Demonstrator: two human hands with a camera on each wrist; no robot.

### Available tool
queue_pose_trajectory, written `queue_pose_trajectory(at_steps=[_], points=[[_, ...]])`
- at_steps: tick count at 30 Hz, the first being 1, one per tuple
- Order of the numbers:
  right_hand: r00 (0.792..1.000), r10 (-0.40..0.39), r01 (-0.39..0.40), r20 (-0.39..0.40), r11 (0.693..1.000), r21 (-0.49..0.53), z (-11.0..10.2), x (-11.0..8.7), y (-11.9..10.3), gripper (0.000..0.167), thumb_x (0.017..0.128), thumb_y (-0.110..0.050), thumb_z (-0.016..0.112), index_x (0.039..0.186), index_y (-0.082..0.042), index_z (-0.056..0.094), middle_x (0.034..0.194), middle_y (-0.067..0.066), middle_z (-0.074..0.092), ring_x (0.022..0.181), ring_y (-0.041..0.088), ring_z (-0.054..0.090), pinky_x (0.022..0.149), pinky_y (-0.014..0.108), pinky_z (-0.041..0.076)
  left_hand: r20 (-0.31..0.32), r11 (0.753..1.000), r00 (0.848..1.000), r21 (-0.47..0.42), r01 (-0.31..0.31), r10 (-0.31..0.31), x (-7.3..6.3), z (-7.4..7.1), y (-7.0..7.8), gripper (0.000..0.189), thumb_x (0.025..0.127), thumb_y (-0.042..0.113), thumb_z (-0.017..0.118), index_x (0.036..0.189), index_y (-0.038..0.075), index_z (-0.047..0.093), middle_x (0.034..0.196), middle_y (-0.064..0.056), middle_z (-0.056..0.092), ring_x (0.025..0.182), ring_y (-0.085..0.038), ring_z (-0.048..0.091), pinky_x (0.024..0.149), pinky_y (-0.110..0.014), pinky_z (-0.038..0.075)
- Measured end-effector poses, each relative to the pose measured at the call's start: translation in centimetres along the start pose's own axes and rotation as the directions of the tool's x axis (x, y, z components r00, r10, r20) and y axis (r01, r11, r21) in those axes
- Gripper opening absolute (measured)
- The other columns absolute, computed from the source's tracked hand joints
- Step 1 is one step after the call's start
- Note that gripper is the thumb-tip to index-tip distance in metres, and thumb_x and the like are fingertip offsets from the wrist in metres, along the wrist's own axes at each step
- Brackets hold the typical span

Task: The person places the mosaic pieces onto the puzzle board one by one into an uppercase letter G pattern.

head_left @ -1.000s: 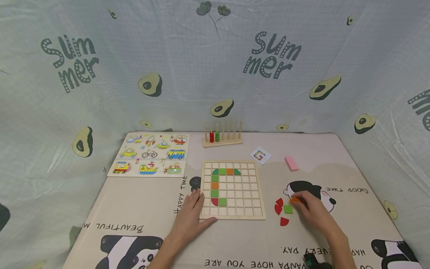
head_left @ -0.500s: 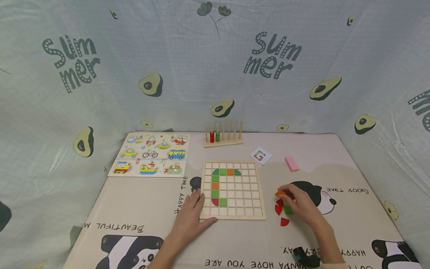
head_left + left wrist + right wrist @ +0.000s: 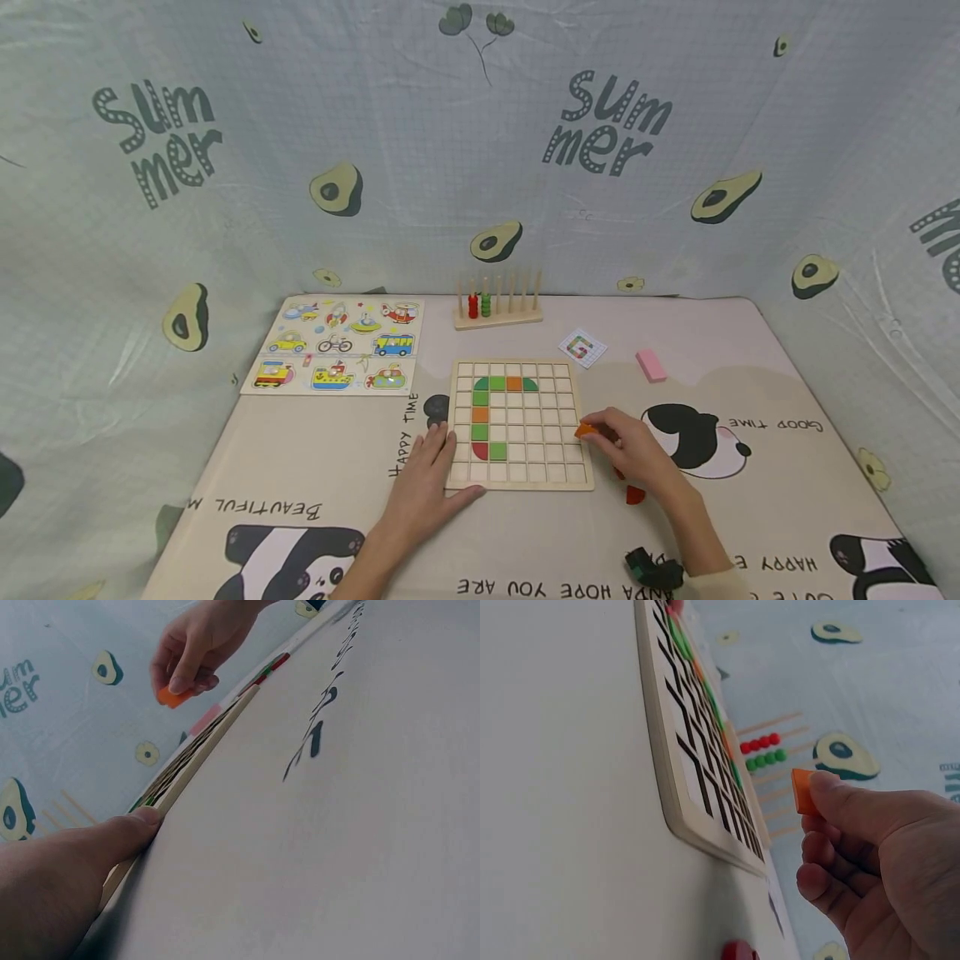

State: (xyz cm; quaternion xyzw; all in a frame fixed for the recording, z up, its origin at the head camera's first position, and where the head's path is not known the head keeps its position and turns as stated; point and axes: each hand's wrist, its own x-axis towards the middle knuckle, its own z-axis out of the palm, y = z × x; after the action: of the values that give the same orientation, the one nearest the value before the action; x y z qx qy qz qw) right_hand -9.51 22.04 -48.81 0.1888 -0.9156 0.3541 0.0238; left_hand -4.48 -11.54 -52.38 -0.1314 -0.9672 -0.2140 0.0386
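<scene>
My right hand [image 3: 633, 450] pinches an orange tile [image 3: 802, 792] between thumb and fingers, over the right edge of a wooden grid board [image 3: 536, 483]. The left hand [image 3: 427, 479] lies at the board's left front corner, fingers straight along the side and thumb [image 3: 146, 816] touching the front edge. Green, orange and red tiles fill some squares of the board: a top row, a left column, and a green tile [image 3: 497, 451] beside the red rounded one [image 3: 480, 451]. Right of the board, a red quarter-round piece [image 3: 635, 495] shows below my right hand, which hides other pieces.
Behind the board stands a peg rack [image 3: 498, 318] with red and green beads. A pattern card [image 3: 582, 347] and a pink block [image 3: 650, 365] lie at the back right. A vehicle picture board [image 3: 352, 387] is at the back left.
My right hand has carried the orange tile left, from beyond the loose pieces to the board's right edge. The left hand has stayed in place.
</scene>
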Motion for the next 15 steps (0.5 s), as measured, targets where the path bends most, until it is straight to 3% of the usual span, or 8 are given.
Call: queue_pose_trajectory(at_steps=[8,15], points=[[0.998,0.029,-0.032,0.061,0.998,0.052,1.5,1.0,-1.3,0.020,0.089,-0.012,0.075,0.108,-0.010,0.068,0.094,-0.005,0.067,0.079,0.003,0.054,0.067,0.016,0.053,-0.012,1.000,1.000,0.002,-0.011,0.011,0.0,0.1,0.0,0.093,0.083,0.068,0.067,0.147,0.003,0.049,0.157,-0.017,0.043,0.150,-0.032,0.035,0.127,-0.047,0.028],[0.997,-0.058,0.055,0.055,0.997,0.059,2.8,1.6,-2.0,0.021,0.086,-0.008,0.077,0.105,-0.010,0.068,0.088,-0.006,0.062,0.077,0.001,0.050,0.064,0.015,0.050,-0.028,1.000,0.999,0.008,-0.023,0.023,0.0,0.1,-0.1,0.092,0.083,0.066,0.068,0.146,0.001,0.050,0.156,-0.017,0.045,0.149,-0.033,0.037,0.127,-0.048,0.029]])
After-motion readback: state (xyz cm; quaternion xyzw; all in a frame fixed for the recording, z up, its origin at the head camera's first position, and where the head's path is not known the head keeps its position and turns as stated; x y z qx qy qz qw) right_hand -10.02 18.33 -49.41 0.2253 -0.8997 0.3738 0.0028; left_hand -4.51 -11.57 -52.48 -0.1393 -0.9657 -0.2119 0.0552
